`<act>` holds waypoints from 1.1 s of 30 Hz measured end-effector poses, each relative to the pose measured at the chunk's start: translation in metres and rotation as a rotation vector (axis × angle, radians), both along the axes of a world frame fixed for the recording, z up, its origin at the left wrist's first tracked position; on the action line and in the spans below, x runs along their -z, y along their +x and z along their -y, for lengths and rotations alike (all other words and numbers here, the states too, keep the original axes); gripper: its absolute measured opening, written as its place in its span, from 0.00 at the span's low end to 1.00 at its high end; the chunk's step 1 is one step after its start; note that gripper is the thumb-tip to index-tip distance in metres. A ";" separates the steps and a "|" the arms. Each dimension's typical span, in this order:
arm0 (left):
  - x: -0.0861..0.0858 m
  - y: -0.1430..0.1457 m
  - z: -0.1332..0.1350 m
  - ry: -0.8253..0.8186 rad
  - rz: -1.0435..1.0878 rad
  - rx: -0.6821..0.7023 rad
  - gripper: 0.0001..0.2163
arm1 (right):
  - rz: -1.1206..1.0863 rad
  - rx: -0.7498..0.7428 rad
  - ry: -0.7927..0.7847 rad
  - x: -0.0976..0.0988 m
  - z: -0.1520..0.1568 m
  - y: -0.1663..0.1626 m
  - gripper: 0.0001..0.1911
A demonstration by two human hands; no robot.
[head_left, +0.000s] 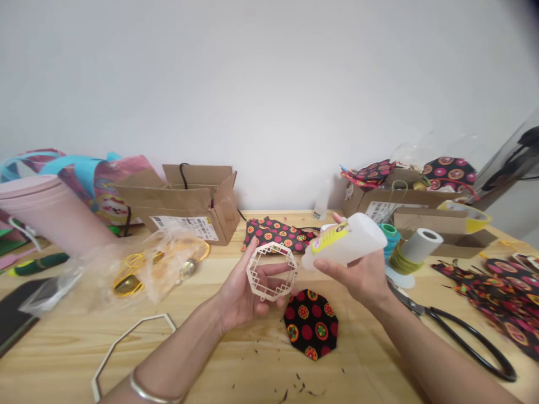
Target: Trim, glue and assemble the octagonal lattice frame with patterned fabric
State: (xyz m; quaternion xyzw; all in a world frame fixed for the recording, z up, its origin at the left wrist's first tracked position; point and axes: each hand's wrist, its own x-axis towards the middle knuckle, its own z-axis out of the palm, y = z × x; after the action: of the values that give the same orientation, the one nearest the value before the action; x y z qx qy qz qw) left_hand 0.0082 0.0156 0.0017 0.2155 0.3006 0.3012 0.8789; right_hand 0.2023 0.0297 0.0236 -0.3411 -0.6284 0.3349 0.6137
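My left hand (236,294) grips a pale octagonal lattice frame (251,273) by its left side, with fingers showing through the open middle. My right hand (364,278) is wrapped round a translucent white glue bottle (357,238) with a yellow label. The bottle is tilted, its narrow end pointing left toward the frame; the tip itself is hard to make out. Below the two hands, an octagonal piece of black patterned fabric (311,325) lies flat on the table. Behind the frame rests more of the same patterned fabric (282,233).
A larger octagonal frame (122,331) lies under my left forearm. Black-handled scissors (467,336) and thread spools (406,258) are on the right, near fabric scraps (501,297). Cardboard boxes (193,196) stand at the back. A plastic bag (155,264) with yellow cord sits left.
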 end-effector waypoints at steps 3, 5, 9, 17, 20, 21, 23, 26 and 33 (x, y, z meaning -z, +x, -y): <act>0.000 0.003 0.002 0.019 0.028 -0.019 0.33 | -0.161 0.101 0.003 0.003 -0.001 -0.002 0.18; 0.000 0.007 0.004 0.027 0.042 -0.023 0.32 | -0.206 0.163 0.016 0.004 -0.001 -0.005 0.17; 0.000 0.017 0.009 -0.011 0.034 0.036 0.35 | -0.227 0.183 -0.003 0.007 0.005 -0.009 0.26; 0.009 0.027 0.016 0.022 0.101 0.041 0.36 | -0.158 0.199 -0.054 0.006 0.014 -0.017 0.40; 0.013 0.030 0.018 -0.003 0.126 -0.005 0.36 | -0.161 0.229 -0.036 0.005 0.014 -0.022 0.41; 0.013 0.032 0.018 -0.007 0.130 -0.014 0.36 | -0.155 0.245 -0.038 0.004 0.014 -0.022 0.41; 0.015 0.036 0.017 -0.007 0.136 -0.024 0.36 | -0.144 0.283 -0.067 0.003 0.015 -0.023 0.41; 0.016 0.040 0.018 -0.001 0.138 -0.014 0.36 | -0.127 0.276 -0.087 0.003 0.015 -0.023 0.40; 0.014 0.036 0.019 -0.045 0.186 -0.067 0.35 | -0.189 0.341 -0.015 0.000 0.016 -0.019 0.34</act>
State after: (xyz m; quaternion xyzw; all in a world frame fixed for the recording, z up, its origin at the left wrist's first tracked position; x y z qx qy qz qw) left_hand 0.0438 -0.0034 -0.0127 0.1564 0.2314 0.3425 0.8970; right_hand 0.1834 0.0137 0.0231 -0.4142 -0.4986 0.2613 0.7153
